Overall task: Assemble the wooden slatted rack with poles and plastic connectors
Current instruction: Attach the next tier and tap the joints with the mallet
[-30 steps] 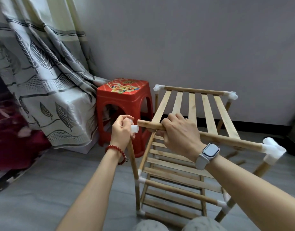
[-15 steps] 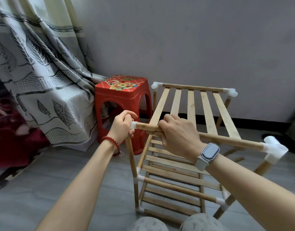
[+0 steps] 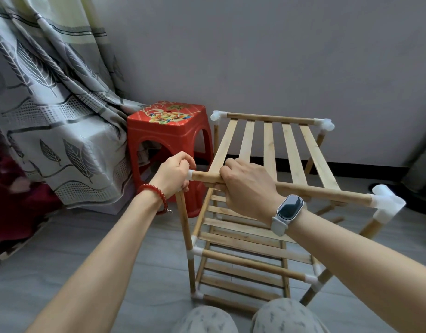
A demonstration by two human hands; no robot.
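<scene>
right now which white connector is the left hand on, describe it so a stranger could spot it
Start at the red stool by the curtain; the wooden rack stands to its right. On the rack's near top pole, follow it to its left end. The connector there is mostly hidden inside the left hand, unlike the exposed corner connectors.

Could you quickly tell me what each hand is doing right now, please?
Left hand: closed around the white plastic connector at the near-left corner.
Right hand: fingers curled around the near top pole, gripping it.
</scene>
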